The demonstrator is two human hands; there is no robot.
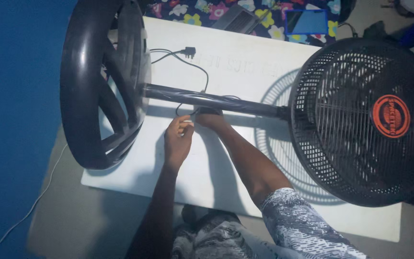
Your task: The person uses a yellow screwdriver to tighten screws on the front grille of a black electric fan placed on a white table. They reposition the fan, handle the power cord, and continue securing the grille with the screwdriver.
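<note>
A white tabletop point(274, 62) filled the middle of the view, its surface bare and slightly scuffed, with faint raised lettering across it. To the left stood a deep blue wall point(15, 96), and below it a dull grey floor point(63, 225) on which a thin white cable point(34, 204) trailed. Beyond the far edge lay a dark floral cloth point(207, 9) patterned with bright blossoms, and on it rested a grey laptop point(238, 19) and a blue rectangular screen point(307, 21). The light was dim and bluish, casting soft shadows.
</note>
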